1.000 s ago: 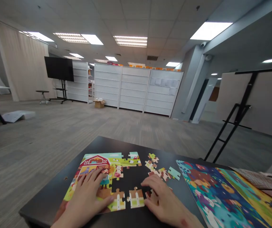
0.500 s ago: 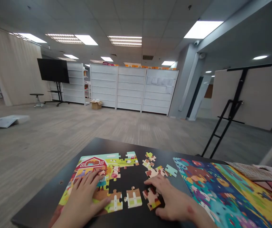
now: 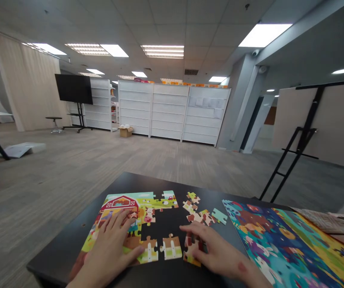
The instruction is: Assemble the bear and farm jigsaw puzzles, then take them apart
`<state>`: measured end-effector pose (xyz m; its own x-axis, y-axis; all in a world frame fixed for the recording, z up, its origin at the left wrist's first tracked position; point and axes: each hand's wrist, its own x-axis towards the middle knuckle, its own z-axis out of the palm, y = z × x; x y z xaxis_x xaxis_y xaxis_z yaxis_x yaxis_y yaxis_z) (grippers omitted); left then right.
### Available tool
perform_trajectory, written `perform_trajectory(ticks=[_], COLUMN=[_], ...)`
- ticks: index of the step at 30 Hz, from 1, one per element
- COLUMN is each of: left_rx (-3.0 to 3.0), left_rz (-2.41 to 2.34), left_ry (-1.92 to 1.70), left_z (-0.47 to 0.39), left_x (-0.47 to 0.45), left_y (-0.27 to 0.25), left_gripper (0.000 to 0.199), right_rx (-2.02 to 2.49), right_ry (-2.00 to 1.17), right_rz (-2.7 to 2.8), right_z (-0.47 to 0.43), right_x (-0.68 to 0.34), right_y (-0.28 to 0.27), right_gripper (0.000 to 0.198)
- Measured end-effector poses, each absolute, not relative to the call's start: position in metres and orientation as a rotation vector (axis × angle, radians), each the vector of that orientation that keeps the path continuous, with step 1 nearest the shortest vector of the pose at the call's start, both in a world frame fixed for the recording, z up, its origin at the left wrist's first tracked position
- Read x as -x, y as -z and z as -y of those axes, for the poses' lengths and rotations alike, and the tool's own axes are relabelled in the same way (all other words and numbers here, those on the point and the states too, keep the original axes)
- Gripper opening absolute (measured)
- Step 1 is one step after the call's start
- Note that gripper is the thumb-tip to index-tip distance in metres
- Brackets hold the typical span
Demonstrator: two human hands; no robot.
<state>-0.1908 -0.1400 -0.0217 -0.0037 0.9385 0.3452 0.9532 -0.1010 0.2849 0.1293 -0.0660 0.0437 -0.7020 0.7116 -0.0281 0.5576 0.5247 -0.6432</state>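
- While the left hand (image 3: 110, 244) lies flat over the assembled puzzle (image 3: 122, 202), fingers a little spread and holding nothing up, the right hand (image 3: 209, 246) arches to the puzzle's right, thumb and fingers partly curled about a brown piece (image 3: 192, 260). Cannot tell whether they pinch it or only rest on it.
- Assembled puzzle: sits on the black table (image 3: 69, 248), barn at its far left, a notch in its far edge, a deep dark bay in its right side.
- Fence piece (image 3: 171, 247): just right of the puzzle's near right corner, a thin dark gap between. Brown piece beyond it, farther right.
- Loose cluster (image 3: 195, 216): right of the puzzle's bay, some pieces seeming to overlap; pale teal piece (image 3: 220, 216) at its outer side. Picture boards (image 3: 268, 248) farther right again.
- Risk: a sideways push on the brown piece could drive the fence piece askew against the puzzle's corner, tabs riding up rather than seating.
- Risk: if the left palm presses unevenly or slides, joined rows could buckle or part, most likely around the bay, where support looks thinnest.
- Risk: right knuckles sit near the cluster; a careless lift could scatter it.
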Motion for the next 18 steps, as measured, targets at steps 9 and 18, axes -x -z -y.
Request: perform_trajectory(ticks=[9, 18], left_rx=[2.869, 2.738], left_rz=[1.659, 1.755], left_ry=[0.565, 1.117], left_z=[0.153, 0.151], left_x=[0.109, 0.084], left_y=[-0.015, -0.014], left_gripper=[0.031, 0.009], right_rx=[0.997, 0.957], right_ry=[-1.409, -1.505], right_rz=[2.014, 1.747], right_z=[0.054, 0.052], right_x=[-0.126, -0.119], right_y=[-0.032, -0.028], right_gripper=[0.037, 0.038])
